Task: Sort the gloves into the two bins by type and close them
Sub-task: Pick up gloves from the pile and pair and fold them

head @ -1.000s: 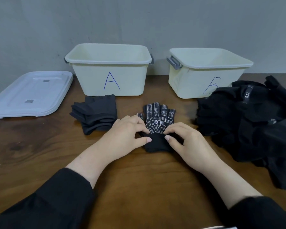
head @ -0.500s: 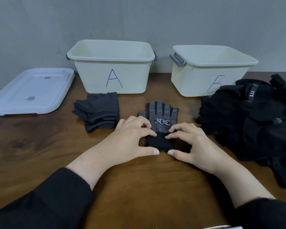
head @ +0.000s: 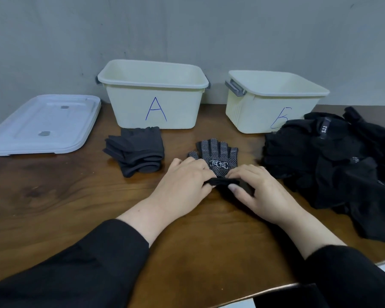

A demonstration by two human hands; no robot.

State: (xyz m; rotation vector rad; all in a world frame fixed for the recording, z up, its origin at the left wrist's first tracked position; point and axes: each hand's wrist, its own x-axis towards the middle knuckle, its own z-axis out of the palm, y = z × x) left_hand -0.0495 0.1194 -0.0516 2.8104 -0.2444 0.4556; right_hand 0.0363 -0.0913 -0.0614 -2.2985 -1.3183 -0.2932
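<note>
Between the 2 cream plastic bins marked A [head: 153,94] and B [head: 273,101], on the brown wooden table [head: 53,196], lay a black knit glove with white grip dots [head: 217,152]. Left hand [head: 185,183] and right hand [head: 262,192] both pinched its folded cuff.

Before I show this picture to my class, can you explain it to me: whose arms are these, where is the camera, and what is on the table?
No machine here: a person wears a camera on the head, looking down at their own arms in black sleeves. The left hand and right hand pinch the folded cuff of a dotted glove lying flat on the wooden table. Behind stand two open cream bins, bin A and bin B; I cannot see inside them. Left of bin A lie white lids. A stack of grey gloves sits in front of bin A, and a pile of black gloves lies to the right.
</note>
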